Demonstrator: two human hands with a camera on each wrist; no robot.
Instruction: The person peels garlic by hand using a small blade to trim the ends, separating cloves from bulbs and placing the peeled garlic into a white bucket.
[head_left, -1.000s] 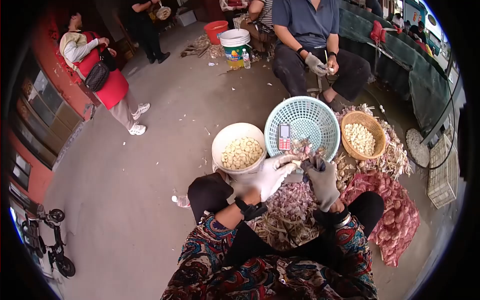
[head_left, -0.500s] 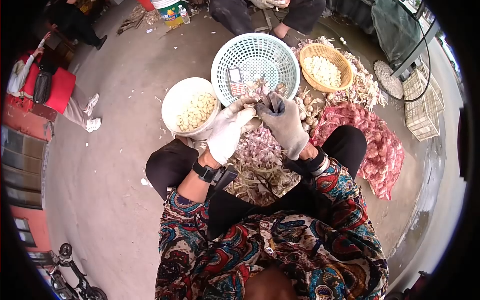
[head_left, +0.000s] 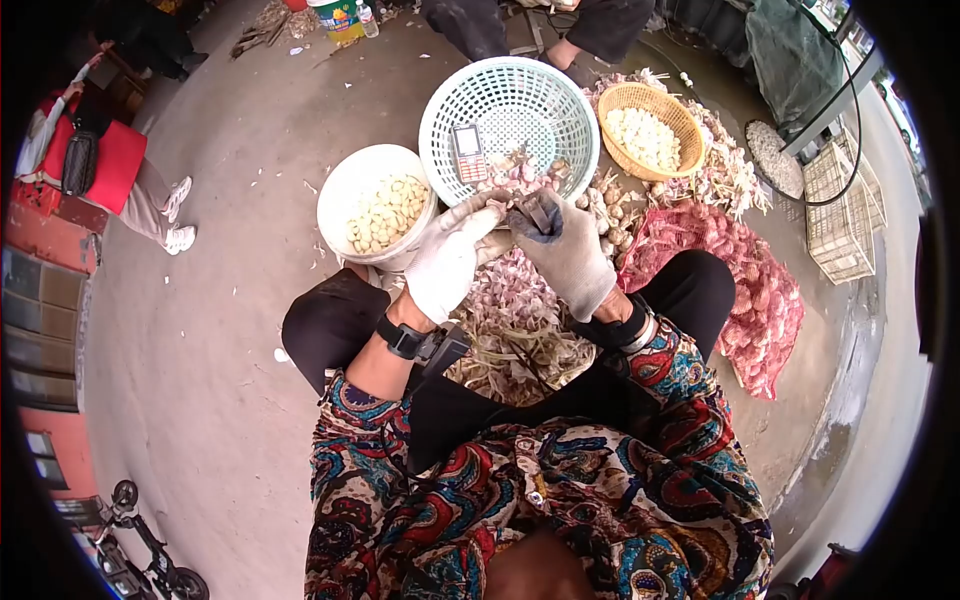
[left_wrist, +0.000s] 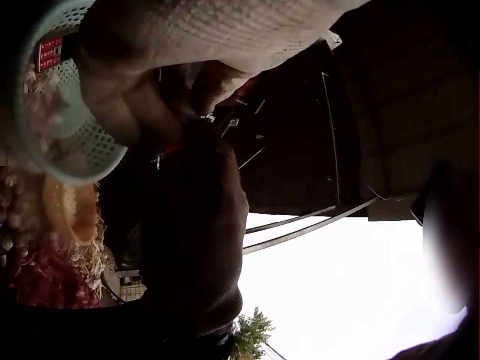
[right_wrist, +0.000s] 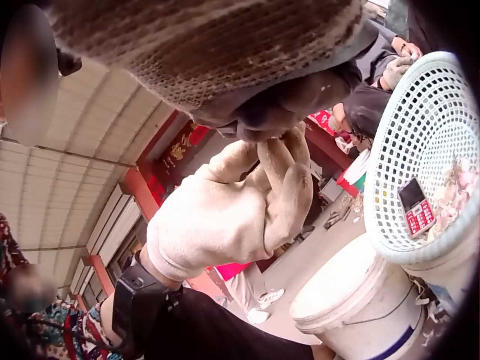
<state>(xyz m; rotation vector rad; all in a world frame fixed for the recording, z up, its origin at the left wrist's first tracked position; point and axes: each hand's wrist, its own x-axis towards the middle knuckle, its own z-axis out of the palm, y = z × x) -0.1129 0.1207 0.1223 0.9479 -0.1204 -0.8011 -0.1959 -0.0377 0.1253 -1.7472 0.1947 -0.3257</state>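
Observation:
My left hand (head_left: 447, 265), in a white glove, pinches a small piece of garlic (head_left: 497, 206) at its fingertips. My right hand (head_left: 568, 260), in a grey glove with dark-stained fingers, is curled close against the left fingertips. A narrow dark strip (head_left: 541, 213) shows between its fingers; I cannot tell what it is. Both hands meet just before the light-blue basket (head_left: 440, 130), which holds a phone (head_left: 468, 153) and pinkish garlic skins. Under the hands is a heap of purple garlic cloves and dry skins (head_left: 515, 300). In the right wrist view, the white-gloved left hand (right_wrist: 232, 210) has bent fingers.
A white bucket (head_left: 335, 185) of peeled cloves stands left of the basket. To the right are a tan basket (head_left: 690, 125) of cloves, garlic bulbs (head_left: 610, 215) and a red mesh sack (head_left: 730, 290). A white crate (head_left: 840, 220) lies farther right. Someone sits opposite.
The head view has tilted down and shifted right, so the seated person is mostly cut off. Both hands stay together at the basket's near edge, and the pale garlic between them shows less than before.

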